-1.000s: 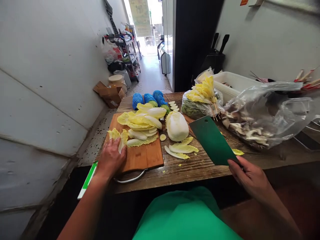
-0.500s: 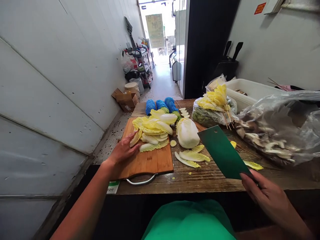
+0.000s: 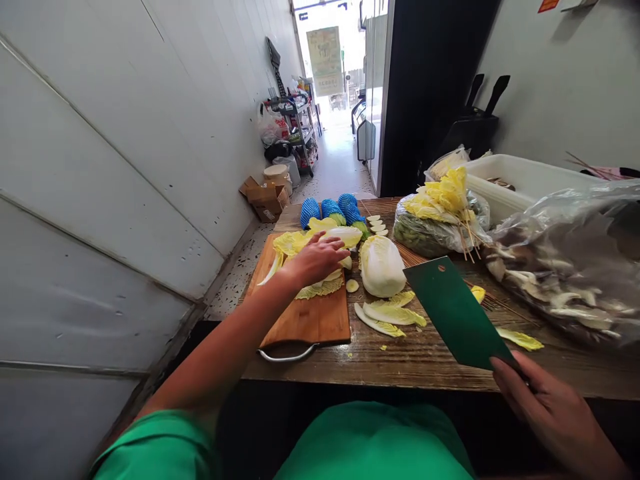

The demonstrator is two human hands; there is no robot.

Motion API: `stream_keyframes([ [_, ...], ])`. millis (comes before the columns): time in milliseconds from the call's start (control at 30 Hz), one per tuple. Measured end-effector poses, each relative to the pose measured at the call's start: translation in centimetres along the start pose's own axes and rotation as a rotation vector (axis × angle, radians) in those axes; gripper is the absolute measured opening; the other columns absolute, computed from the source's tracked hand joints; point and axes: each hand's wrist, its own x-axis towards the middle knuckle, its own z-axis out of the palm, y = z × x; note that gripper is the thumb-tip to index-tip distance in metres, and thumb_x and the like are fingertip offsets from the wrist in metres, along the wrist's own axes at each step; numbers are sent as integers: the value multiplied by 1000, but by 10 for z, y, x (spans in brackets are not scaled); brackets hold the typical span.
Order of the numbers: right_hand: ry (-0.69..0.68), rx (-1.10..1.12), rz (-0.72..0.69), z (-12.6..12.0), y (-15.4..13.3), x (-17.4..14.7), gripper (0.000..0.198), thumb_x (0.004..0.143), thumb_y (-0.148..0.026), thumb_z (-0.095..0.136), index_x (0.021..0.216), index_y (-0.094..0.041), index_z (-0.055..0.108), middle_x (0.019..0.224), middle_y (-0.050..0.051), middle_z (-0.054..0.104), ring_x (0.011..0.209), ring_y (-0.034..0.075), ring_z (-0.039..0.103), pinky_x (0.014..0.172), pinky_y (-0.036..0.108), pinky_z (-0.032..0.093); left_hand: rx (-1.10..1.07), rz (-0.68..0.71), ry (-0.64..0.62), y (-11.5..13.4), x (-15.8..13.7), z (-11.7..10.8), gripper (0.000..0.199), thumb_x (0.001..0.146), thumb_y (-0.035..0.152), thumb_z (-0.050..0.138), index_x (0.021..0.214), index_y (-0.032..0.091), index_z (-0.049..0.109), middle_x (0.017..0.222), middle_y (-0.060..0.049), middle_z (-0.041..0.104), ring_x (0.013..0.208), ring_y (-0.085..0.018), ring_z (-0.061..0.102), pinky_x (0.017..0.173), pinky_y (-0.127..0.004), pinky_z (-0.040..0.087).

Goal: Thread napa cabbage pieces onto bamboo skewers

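Cabbage leaves (image 3: pixel 295 242) lie piled on the wooden cutting board (image 3: pixel 310 327) in the head view. Since half a second ago, the left hand (image 3: pixel 320 259) has moved from the pile's left side to over its middle, fingers loosely spread; whether it touches them I cannot tell. The right hand (image 3: pixel 550 400) grips a green cleaver (image 3: pixel 457 317) above the brown table (image 3: pixel 400 363). White wall (image 3: pixel 100 167) rises at left. Bare board separates the pile from the metal handle (image 3: pixel 289 356), near the table's front edge.

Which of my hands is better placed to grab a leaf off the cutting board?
Likely your left hand: it's over the leaf pile, while your right hand holds the green cleaver.
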Motion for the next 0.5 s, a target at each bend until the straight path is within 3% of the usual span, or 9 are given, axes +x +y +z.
stream_keyframes([
  [100,-16,12,6,-3,11,-1,37,75,-55,52,81,-20,63,59,0,61,52,14,57,46,19,45,-5,-61,-28,8,-24,-1,28,88,30,39,93,19,64,92,-9,64,95,-23,57,88,-40,38],
  [200,-9,0,-5,-9,15,0,36,74,-54,53,81,-20,64,53,-1,59,46,14,55,42,20,44,-5,-294,-71,10,-71,9,23,82,32,48,71,19,64,74,-11,63,81,-27,59,75,-39,44],
  [300,11,-33,-17,-10,8,2,36,74,-55,53,77,-21,64,49,-2,56,42,14,52,39,20,42,-65,-361,-80,10,-104,26,15,79,24,49,79,20,64,83,-11,65,81,-28,61,73,-39,46],
  [500,21,30,-123,-3,-17,-3,37,77,-56,50,71,-20,60,53,0,57,47,13,53,43,20,44,-299,-463,-2,30,-119,30,35,76,26,52,111,23,59,107,-7,65,96,-24,61,80,-34,48],
])
